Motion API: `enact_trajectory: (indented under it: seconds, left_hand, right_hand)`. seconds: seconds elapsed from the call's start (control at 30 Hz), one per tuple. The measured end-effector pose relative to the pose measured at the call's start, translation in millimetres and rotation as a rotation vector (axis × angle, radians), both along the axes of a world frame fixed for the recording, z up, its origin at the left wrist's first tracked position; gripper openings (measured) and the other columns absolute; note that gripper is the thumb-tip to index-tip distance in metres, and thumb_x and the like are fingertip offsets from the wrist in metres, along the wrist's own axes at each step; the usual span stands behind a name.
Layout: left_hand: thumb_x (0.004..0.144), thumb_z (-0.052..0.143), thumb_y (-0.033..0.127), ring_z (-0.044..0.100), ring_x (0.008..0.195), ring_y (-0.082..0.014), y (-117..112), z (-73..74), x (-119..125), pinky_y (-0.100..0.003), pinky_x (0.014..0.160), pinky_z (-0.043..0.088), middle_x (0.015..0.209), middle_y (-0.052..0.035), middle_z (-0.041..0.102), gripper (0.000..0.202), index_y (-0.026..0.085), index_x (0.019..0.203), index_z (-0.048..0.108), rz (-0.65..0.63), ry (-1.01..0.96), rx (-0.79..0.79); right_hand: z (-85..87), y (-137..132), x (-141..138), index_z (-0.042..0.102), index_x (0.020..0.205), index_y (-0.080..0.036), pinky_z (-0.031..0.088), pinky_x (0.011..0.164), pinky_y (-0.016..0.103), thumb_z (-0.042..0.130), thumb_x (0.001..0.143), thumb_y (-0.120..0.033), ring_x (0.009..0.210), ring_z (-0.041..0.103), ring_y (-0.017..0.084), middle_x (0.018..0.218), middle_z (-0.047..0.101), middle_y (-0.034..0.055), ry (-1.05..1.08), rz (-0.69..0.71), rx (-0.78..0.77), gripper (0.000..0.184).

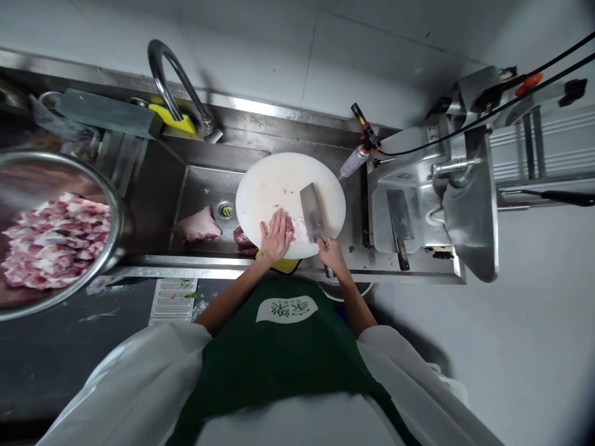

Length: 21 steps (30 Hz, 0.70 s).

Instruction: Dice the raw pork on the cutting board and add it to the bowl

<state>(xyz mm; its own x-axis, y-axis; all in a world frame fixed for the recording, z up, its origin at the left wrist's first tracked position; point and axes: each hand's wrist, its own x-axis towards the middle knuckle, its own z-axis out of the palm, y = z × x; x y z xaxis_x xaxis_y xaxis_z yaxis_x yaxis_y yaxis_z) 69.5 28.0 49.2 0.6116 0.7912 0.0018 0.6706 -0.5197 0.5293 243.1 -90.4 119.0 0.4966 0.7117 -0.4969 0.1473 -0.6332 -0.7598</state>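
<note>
A round white cutting board lies across the steel sink. My left hand lies flat with fingers spread on a slab of raw meat at the board's near edge. My right hand is closed round the handle of a cleaver, whose broad blade rests on the meat just right of my left fingers. Another piece of raw meat lies in the sink basin, and a darker piece sits under the board's near left rim.
A large steel bowl heaped with cut meat chunks stands at the left. A curved tap arches over the sink. At the right stands a steel machine, with a second cleaver and a blowtorch near it.
</note>
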Motion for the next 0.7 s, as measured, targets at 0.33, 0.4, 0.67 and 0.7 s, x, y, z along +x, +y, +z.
enact_trajectory:
  seconds: [0.33, 0.4, 0.67, 0.7]
  left_hand:
    - [0.108, 0.015, 0.050, 0.009, 0.162, -0.0284, -3, 3.0, -14, -0.058, 0.129, 0.007, 0.173, -0.0193, 0.012, 0.073, 0.008, 0.167, 0.009, 0.171, -0.132, -0.010]
    - [0.107, 0.017, 0.048, 0.012, 0.162, -0.0291, -5, 1.4, -4, -0.059, 0.129, 0.003, 0.172, -0.0179, 0.015, 0.071, 0.009, 0.166, 0.015, 0.056, -0.058, -0.020]
    - [0.106, 0.024, 0.037, 0.010, 0.162, -0.0274, -5, 2.4, 11, -0.060, 0.129, -0.004, 0.172, -0.0145, 0.015, 0.067, 0.011, 0.167, 0.015, -0.027, 0.115, 0.028]
    - [0.106, 0.024, 0.037, 0.010, 0.162, -0.0275, -5, 2.7, 10, -0.061, 0.129, -0.004, 0.172, -0.0146, 0.015, 0.067, 0.011, 0.167, 0.015, -0.030, 0.114, 0.028]
  right_hand:
    - [16.1, 12, -58, 0.064, 0.122, -0.014, 0.047, 0.078, 0.031, 0.034, 0.107, -0.030, 0.088, 0.070, 0.026, 0.095, 0.073, 0.0145, -0.479, 0.248, -0.097, 0.037]
    - [-2.7, 13, -60, 0.066, 0.119, -0.014, 0.048, 0.079, 0.032, 0.035, 0.106, -0.026, 0.089, 0.070, 0.026, 0.096, 0.074, 0.0151, -0.442, 0.310, -0.174, 0.035]
    - [-21.6, -29, -35, 0.067, 0.100, -0.018, 0.049, 0.076, 0.031, 0.043, 0.101, -0.030, 0.082, 0.068, 0.024, 0.080, 0.070, 0.0080, -0.320, 0.280, -0.115, 0.027]
    - [-21.6, -35, -29, 0.067, 0.100, -0.019, 0.049, 0.074, 0.030, 0.043, 0.101, -0.033, 0.080, 0.067, 0.023, 0.077, 0.069, 0.0061, -0.273, 0.252, -0.089, 0.028]
